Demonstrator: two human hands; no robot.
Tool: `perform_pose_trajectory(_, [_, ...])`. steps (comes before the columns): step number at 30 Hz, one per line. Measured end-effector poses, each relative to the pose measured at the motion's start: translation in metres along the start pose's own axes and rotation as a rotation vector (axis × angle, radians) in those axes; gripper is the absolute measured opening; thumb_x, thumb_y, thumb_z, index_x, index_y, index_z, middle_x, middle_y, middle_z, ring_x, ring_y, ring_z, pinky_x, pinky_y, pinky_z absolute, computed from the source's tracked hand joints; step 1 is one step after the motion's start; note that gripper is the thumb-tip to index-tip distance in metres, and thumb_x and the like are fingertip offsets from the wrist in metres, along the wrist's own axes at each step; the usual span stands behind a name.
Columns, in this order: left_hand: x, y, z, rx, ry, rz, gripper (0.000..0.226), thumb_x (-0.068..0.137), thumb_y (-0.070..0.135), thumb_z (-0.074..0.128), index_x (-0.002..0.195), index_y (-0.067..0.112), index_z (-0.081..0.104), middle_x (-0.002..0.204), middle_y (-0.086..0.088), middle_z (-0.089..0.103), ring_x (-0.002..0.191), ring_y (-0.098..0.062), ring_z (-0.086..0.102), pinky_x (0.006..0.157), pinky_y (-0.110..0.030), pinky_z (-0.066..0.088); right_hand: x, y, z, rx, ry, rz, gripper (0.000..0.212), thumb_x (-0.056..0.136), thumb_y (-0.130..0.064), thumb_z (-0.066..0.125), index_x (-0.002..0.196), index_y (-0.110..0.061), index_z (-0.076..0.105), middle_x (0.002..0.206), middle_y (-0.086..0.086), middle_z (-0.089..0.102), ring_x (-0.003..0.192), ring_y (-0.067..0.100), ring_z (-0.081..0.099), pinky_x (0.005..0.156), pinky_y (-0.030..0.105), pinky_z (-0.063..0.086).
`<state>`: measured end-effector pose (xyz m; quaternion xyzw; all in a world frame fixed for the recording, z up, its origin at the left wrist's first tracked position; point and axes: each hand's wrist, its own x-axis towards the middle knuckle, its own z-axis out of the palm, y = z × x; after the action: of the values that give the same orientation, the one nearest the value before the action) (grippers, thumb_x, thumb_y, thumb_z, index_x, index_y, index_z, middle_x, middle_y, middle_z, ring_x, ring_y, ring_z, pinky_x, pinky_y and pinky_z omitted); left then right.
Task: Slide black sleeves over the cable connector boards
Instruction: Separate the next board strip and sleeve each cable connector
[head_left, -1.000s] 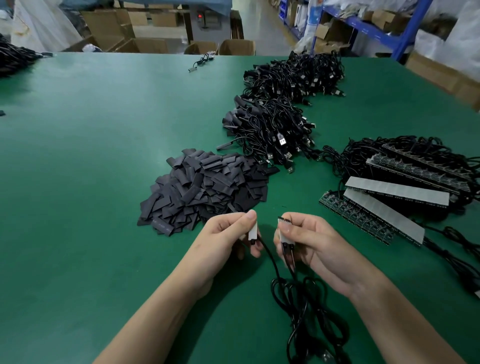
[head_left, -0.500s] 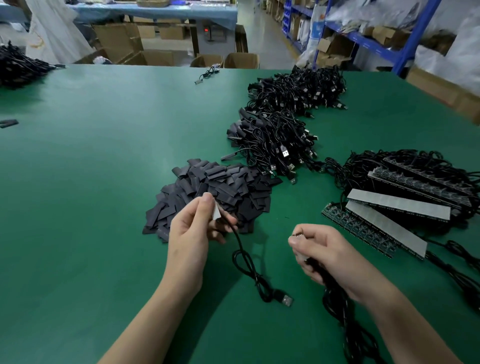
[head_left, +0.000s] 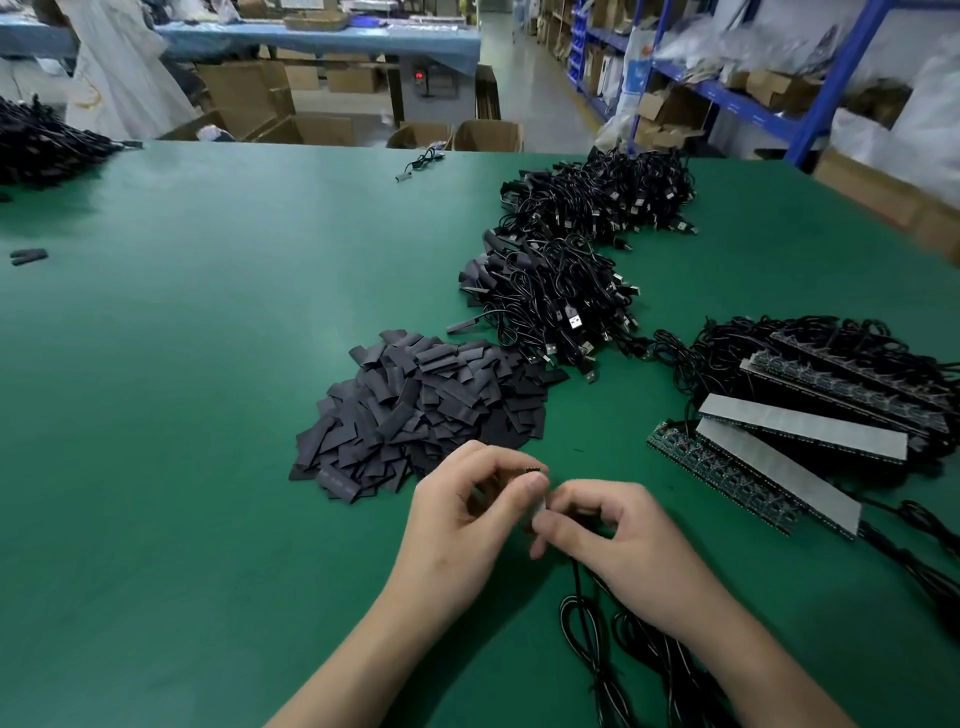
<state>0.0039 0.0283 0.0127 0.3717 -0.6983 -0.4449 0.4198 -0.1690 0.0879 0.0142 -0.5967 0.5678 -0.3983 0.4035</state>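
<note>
Sleeves (head_left: 426, 415) lay in a loose black heap just beyond my grip and a little to its left, on the green table (head_left: 182, 415), touching neither hand. Both my hands were together at the board (head_left: 538, 506). My left hand (head_left: 462, 525) pinched it with the thumb laid over its upper part. My right hand (head_left: 628, 551) pinched its lower end with curled fingers, and the fingertips of the two hands met there. Only a pale sliver of the board and a dark edge at its top showed between the fingers, so I could not tell whether one of the sleeves was on it.

A cable (head_left: 576, 608) came out from under the right hand, ran toward me and looped on the table below the grip. To the right of the grip, near but apart from it, long strips (head_left: 800, 434) lay stacked aslant on a tangle of black wire. Past the sleeves, well beyond the grip, a heap (head_left: 561, 296) of black leads with USB plugs stretched away toward the far edge.
</note>
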Motion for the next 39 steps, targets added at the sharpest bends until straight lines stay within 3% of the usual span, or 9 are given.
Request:
perform_pose_trajectory(3, [0.005,-0.004,-0.007,0.087,0.043,0.042,0.016,0.092,0.042,0.065,0.101,0.032,0.074,0.092,0.011,0.067,0.091,-0.015,0.064,0.078,-0.022,0.048,0.0,-0.002,-0.001,0.03,-0.016,-0.018,0.029,0.093,-0.049,0.06,0.084,-0.025,0.073,0.075,-0.001,0.073,0.07,0.003,0.061,0.07,0.017,0.045])
perform_pose_trajectory(7, [0.017,-0.02,-0.03,0.597,0.261,0.147,0.017,0.096,0.027,0.07,0.112,0.025,0.076,0.104,0.014,0.066,0.1,-0.013,0.057,0.086,-0.032,0.047,-0.002,-0.001,0.0,-0.018,0.021,-0.019,0.029,0.092,-0.053,0.054,0.082,-0.03,0.068,0.064,-0.007,0.06,0.063,0.002,0.052,0.064,0.017,0.041])
perform_pose_trajectory(10, [0.023,-0.031,-0.04,0.76,0.245,0.053,0.024,0.092,0.02,0.076,0.115,0.023,0.078,0.11,0.008,0.068,0.103,-0.023,0.056,0.088,-0.042,0.049,-0.002,-0.003,0.002,-0.053,0.027,-0.023,0.029,0.091,-0.053,0.053,0.08,-0.03,0.066,0.061,-0.011,0.053,0.058,0.002,0.046,0.059,0.018,0.037])
perform_pose_trajectory(16, [0.027,-0.034,-0.039,0.829,0.248,0.026,0.018,0.088,0.026,0.081,0.106,0.025,0.081,0.104,0.009,0.071,0.095,-0.022,0.059,0.081,-0.04,0.05,-0.004,-0.004,0.001,-0.105,0.003,-0.019,0.023,0.103,-0.025,0.061,0.081,-0.028,0.066,0.061,-0.018,0.054,0.058,-0.001,0.044,0.059,0.016,0.036])
perform_pose_trajectory(22, [0.026,-0.036,-0.036,0.868,0.268,0.068,0.01,0.084,0.022,0.084,0.093,0.023,0.078,0.101,0.01,0.07,0.093,-0.024,0.057,0.077,-0.04,0.047,-0.004,-0.004,0.0,-0.12,-0.008,-0.014,0.021,0.103,-0.03,0.061,0.082,-0.03,0.066,0.062,-0.019,0.055,0.059,-0.001,0.046,0.06,0.016,0.038])
perform_pose_trajectory(27, [0.026,-0.033,-0.034,0.918,0.252,0.118,0.028,0.085,0.019,0.081,0.111,0.025,0.073,0.116,0.012,0.07,0.107,-0.023,0.056,0.082,-0.04,0.043,-0.003,-0.005,0.0,-0.096,-0.001,-0.018,0.02,0.095,-0.041,0.057,0.081,-0.03,0.066,0.062,-0.017,0.054,0.059,0.001,0.044,0.06,0.018,0.038])
perform_pose_trajectory(30, [0.026,-0.033,-0.034,0.917,0.242,0.107,0.026,0.087,0.02,0.081,0.112,0.027,0.076,0.11,0.013,0.074,0.103,-0.023,0.059,0.081,-0.039,0.042,-0.004,-0.005,0.0,-0.099,-0.008,-0.023,0.02,0.096,-0.039,0.058,0.081,-0.03,0.066,0.062,-0.018,0.054,0.06,0.0,0.045,0.06,0.017,0.037])
perform_pose_trajectory(36, [0.024,-0.032,-0.036,0.89,0.276,0.143,0.01,0.083,0.022,0.085,0.09,0.029,0.08,0.092,0.016,0.074,0.091,-0.019,0.061,0.075,-0.034,0.037,-0.003,-0.004,0.0,-0.098,-0.006,-0.02,0.021,0.094,-0.045,0.056,0.082,-0.03,0.066,0.065,-0.016,0.057,0.063,0.002,0.049,0.063,0.021,0.04])
perform_pose_trajectory(39, [0.024,-0.032,-0.036,0.897,0.284,0.149,0.011,0.082,0.024,0.085,0.091,0.029,0.08,0.089,0.015,0.073,0.088,-0.02,0.062,0.073,-0.035,0.041,-0.003,-0.004,-0.001,-0.099,-0.009,-0.025,0.025,0.092,-0.05,0.055,0.082,-0.03,0.066,0.064,-0.017,0.056,0.062,0.001,0.048,0.063,0.021,0.04])
